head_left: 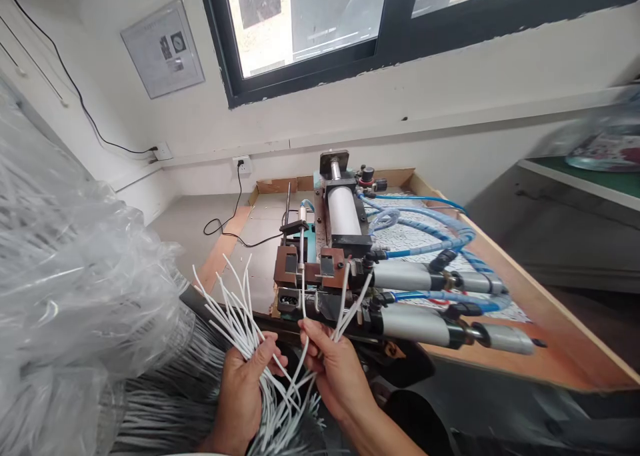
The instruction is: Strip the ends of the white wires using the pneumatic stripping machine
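A bundle of white cables point(240, 323) is gripped in my left hand point(250, 379), their loose ends fanning up and to the left. My right hand point(335, 369) pinches a single white cable point(303, 303) between thumb and fingers, and its upper end runs up into the jaws of a pneumatic machine point(305, 269). A few other white cables point(345, 309) stick up from the same hand, leaning right in front of the machine. Below, between both hands, the cables hang in a tangled bunch. My right fingertips are just short of the machine's front edge.
Silver air cylinders point(413, 276) and blue hoses point(440, 223) extend right across a wooden-edged tray point(565, 336). Clear plastic wrapping point(90, 276) and stacked grey cables point(170, 396) crowd the left. A black power cord point(240, 206) runs to a wall socket point(242, 164).
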Tool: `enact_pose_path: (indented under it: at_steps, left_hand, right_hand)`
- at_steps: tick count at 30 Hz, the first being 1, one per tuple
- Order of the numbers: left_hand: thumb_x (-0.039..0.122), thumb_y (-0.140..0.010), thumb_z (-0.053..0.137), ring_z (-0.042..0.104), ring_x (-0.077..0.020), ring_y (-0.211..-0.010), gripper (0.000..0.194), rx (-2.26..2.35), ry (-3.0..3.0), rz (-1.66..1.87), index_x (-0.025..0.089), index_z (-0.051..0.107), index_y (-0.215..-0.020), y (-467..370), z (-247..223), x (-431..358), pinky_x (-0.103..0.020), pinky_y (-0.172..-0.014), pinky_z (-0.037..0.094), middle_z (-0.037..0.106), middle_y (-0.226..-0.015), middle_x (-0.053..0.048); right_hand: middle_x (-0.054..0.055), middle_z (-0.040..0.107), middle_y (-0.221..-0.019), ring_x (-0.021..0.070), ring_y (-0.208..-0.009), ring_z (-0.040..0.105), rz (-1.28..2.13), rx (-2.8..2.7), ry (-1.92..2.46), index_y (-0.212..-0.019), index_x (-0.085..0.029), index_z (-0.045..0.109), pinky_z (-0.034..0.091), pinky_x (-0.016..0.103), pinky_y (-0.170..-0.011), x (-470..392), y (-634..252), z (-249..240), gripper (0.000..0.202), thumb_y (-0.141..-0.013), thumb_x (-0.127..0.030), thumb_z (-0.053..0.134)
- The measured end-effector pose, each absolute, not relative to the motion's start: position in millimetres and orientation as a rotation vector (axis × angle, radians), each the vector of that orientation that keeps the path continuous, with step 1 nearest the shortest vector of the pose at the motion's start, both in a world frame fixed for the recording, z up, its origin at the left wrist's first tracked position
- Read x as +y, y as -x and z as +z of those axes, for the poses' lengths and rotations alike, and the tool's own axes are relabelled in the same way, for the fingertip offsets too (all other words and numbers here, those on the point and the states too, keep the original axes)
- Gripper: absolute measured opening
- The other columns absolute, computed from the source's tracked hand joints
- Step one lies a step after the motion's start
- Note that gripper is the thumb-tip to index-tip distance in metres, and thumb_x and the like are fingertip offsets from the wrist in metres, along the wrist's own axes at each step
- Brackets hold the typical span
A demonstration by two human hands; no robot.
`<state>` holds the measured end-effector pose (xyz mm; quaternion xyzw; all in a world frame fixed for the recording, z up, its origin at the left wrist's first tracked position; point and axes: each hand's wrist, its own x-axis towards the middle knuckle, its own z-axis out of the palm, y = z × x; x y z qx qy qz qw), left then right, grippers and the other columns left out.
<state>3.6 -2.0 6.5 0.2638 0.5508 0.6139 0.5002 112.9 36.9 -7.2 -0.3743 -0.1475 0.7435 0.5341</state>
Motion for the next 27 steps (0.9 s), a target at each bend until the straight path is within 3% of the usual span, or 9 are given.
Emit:
enact_pose_path:
  at_steps: [4, 11, 14, 17, 21, 27]
  left_hand:
    - [0.024, -0.061, 0.067, 0.055, -0.0105, -0.046, 0.012, 1.320, -0.582, 1.500, 0.016, 0.060, -0.067, -2.0, 4.5, -0.9, -0.022, -0.047, 0.042, 0.059, -0.050, 0.004]
    - [0.023, -0.059, 0.069, 0.045, -0.0065, -0.037, 0.016, 1.352, -0.642, 1.523, 0.016, 0.054, -0.057, -0.2, 0.7, -0.9, -0.019, -0.041, 0.034, 0.052, -0.040, 0.007]
    - [0.023, -0.059, 0.069, 0.041, -0.0051, -0.037, 0.016, 1.310, -0.677, 1.486, 0.015, 0.056, -0.056, -1.7, 0.3, -1.6, -0.018, -0.039, 0.032, 0.050, -0.041, 0.007]
    - [0.025, -0.060, 0.068, 0.043, -0.0063, -0.040, 0.015, 1.286, -0.690, 1.453, 0.015, 0.058, -0.059, -4.2, 0.0, -3.2, -0.019, -0.040, 0.033, 0.052, -0.045, 0.005]
    - [0.031, -0.068, 0.061, 0.050, -0.0103, -0.046, 0.017, 1.276, -0.650, 1.444, 0.015, 0.061, -0.064, -5.3, 0.7, -5.1, -0.023, -0.044, 0.039, 0.055, -0.049, 0.002]
    - [0.029, -0.069, 0.060, 0.052, -0.0107, -0.048, 0.015, 1.194, -0.586, 1.415, 0.015, 0.062, -0.073, -1.0, 1.7, -10.3, -0.025, -0.052, 0.041, 0.055, -0.049, 0.003]
  right_hand:
    - [-0.003, 0.049, -0.048, 0.0026, -0.040, 0.032, 1.822, -0.293, 0.885, -0.061, -0.010, 0.064, 0.019, 0.014, -0.035, 41.3, -112.7, -6.7, 0.023, -0.052, -0.029, 0.075]
    - [-0.002, 0.052, -0.055, 0.0087, -0.051, 0.044, 1.896, -0.571, 0.827, -0.072, -0.013, 0.067, 0.038, 0.021, -0.050, 28.6, -110.9, -9.5, 0.024, -0.060, -0.033, 0.070]
    - [-0.001, 0.054, -0.054, 0.0084, -0.049, 0.042, 1.908, -0.907, 0.793, -0.066, -0.012, 0.066, 0.033, 0.021, -0.047, 18.4, -111.0, -15.7, 0.023, -0.061, -0.034, 0.069]
    - [-0.004, 0.046, -0.045, 0.0064, -0.043, 0.035, 1.789, -1.051, 0.826, -0.056, -0.011, 0.062, 0.027, 0.021, -0.044, 12.9, -112.3, -21.5, 0.027, -0.065, -0.037, 0.065]
    - [-0.003, 0.048, -0.047, 0.0066, -0.042, 0.037, 1.703, -0.905, 0.942, -0.065, -0.012, 0.062, 0.027, 0.020, -0.042, 13.2, -113.7, -24.7, 0.029, -0.069, -0.040, 0.060]
    - [-0.002, 0.050, -0.048, 0.0032, -0.037, 0.031, 1.722, -0.590, 0.969, -0.067, -0.011, 0.062, 0.018, 0.017, -0.036, 18.1, -113.7, -20.5, 0.031, -0.062, -0.041, 0.067]
